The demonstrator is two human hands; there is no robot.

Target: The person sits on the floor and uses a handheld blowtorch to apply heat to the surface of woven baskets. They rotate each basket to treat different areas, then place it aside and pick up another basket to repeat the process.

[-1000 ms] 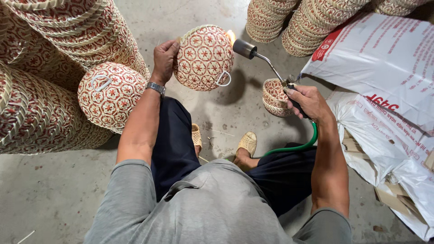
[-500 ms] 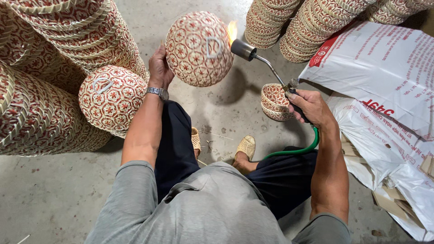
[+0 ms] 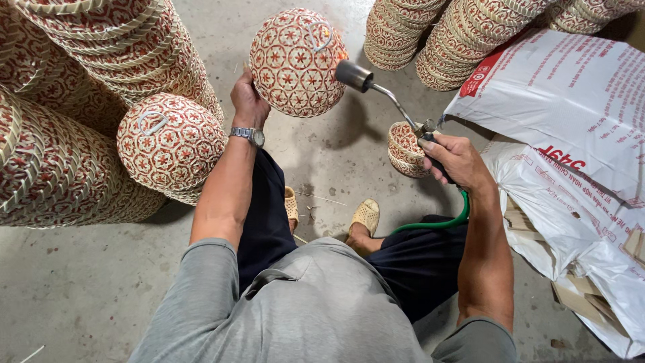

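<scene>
The left hand (image 3: 247, 101) is clenched on the near left edge of a round woven basket (image 3: 295, 60), red and cream, and holds it up off the floor with its domed underside toward the camera. The right hand (image 3: 453, 158) is closed around the grip of a gas torch (image 3: 383, 94) whose metal nozzle sits just beside the basket's right edge (a small flame shows where they meet). A green hose (image 3: 437, 222) curls from the torch down past the right knee.

Nearest the camera, the bare concrete floor (image 3: 74, 289) lies open at left. At right, white printed sacks (image 3: 571, 134) crowd close to the right arm. A small woven basket (image 3: 405, 149) stands on the floor just beside the right hand. Left of the left arm lies another round basket (image 3: 171, 144), against stacks of nested baskets (image 3: 80, 87). Farther off, more stacks (image 3: 463, 33) line the far edge.
</scene>
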